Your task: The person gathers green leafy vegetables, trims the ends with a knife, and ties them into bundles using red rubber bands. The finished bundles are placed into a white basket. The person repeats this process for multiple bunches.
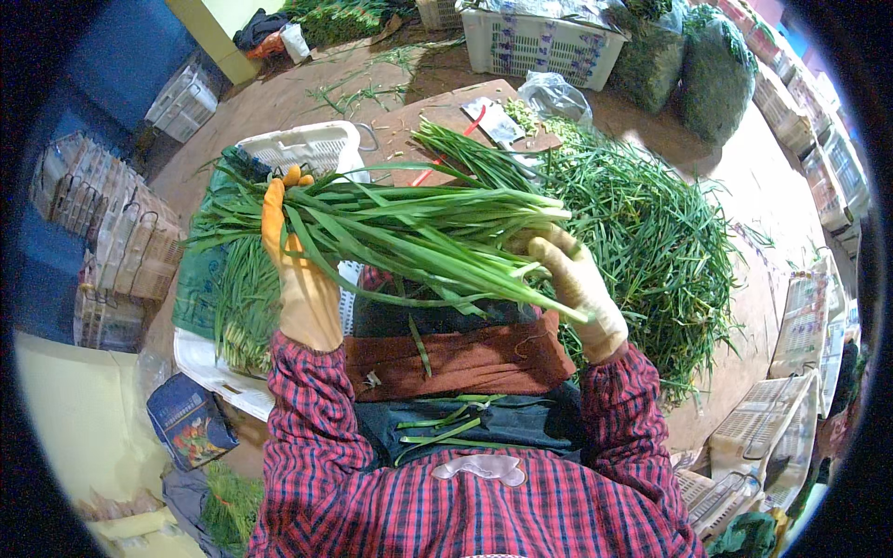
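My left hand (296, 261), in an orange and cream glove, grips the leafy side of a loose bunch of long green leafy stalks (411, 230), with the thumb and fingers around it. Under the pale cut ends at the right, my right hand (575, 289) in a pale glove supports the bunch with curled fingers. The bunch lies across both hands above my lap. Beyond it, a smaller bunch of green stalks (467, 153) rests on a brown board (398, 132). To the right spreads a large heap of loose green stalks (649, 258).
At the left, a white plastic crate (223, 380) holds green stalks and a green cloth. A red strip (478, 120) and a clear plastic bag (558, 94) lie near the board. Crates are stacked at both sides; a large white crate (544, 45) and filled bags (715, 91) stand beyond.
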The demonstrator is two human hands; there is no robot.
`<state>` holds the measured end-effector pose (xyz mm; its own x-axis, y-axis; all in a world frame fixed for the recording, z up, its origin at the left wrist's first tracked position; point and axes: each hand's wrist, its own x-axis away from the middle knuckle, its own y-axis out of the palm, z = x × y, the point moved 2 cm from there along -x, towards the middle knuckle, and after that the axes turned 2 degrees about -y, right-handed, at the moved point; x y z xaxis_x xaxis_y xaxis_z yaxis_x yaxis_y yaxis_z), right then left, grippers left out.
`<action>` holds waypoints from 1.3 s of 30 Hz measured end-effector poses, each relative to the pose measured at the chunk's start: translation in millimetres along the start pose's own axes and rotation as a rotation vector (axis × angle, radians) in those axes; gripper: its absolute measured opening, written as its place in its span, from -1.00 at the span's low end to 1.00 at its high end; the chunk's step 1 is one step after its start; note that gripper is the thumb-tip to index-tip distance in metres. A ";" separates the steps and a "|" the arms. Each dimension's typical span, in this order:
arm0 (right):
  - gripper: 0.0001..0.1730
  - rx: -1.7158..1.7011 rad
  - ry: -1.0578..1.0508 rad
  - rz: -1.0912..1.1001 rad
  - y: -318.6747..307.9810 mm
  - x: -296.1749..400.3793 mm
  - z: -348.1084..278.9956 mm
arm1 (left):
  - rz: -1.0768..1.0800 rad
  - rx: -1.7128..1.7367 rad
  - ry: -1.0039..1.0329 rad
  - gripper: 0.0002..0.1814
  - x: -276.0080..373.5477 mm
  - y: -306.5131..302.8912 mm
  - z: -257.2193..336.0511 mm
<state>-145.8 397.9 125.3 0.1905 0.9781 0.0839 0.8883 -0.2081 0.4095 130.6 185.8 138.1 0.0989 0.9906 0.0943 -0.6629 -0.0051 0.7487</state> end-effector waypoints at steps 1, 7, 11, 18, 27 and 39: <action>-0.51 -0.027 0.013 -0.039 8.1 -5.2 -1.5 | -0.034 -0.003 0.001 -0.69 0.0 -1.4 -0.7; -0.70 -0.113 0.179 0.034 1.7 -10.5 24.1 | 0.031 -0.074 0.072 -0.63 -1.8 0.1 1.3; -0.55 -0.015 0.066 0.142 -18.2 -0.3 19.4 | 0.113 -0.108 0.096 -0.64 -3.2 -2.0 2.3; -0.50 0.108 -0.293 0.411 -41.8 30.5 21.4 | 0.073 -0.018 0.118 -0.66 -8.5 -16.2 8.4; -0.62 1.181 -0.755 0.135 39.3 0.0 -1.6 | 0.077 -0.023 0.069 -0.63 19.4 3.5 -23.7; -0.75 0.052 -0.158 0.352 -62.4 59.8 8.3 | 0.005 0.019 0.009 -0.64 -2.5 -23.4 -21.3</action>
<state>-186.3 469.4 97.2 0.5455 0.8353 0.0688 0.7763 -0.5346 0.3340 130.1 186.3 106.3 0.0889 0.9918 0.0922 -0.6495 -0.0125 0.7603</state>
